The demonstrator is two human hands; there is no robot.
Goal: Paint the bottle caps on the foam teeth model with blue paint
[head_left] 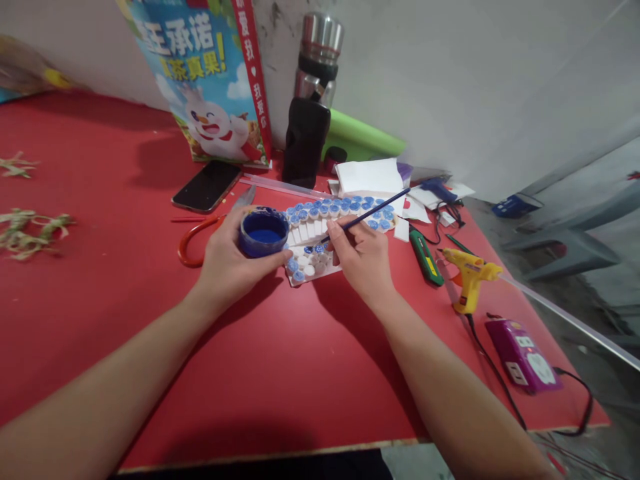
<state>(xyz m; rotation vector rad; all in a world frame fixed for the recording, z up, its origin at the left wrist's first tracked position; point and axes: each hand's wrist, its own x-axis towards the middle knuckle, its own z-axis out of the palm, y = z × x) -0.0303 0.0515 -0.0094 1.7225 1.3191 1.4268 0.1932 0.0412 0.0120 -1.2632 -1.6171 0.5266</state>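
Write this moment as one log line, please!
left hand: holding blue jar | right hand: holding blue brush | brush tip: at blue-and-white model | yellow glue gun: on red table

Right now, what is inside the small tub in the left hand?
Inside the tub, a dark blue liquid, likely paint, shows below the rim. It covers the bottom, so its depth and anything submerged cannot be seen.

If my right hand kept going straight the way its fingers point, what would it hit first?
Most likely the blue-and-white craft piece just ahead of your right hand. Depth is hard to judge, and the held paintbrush may be touching it.
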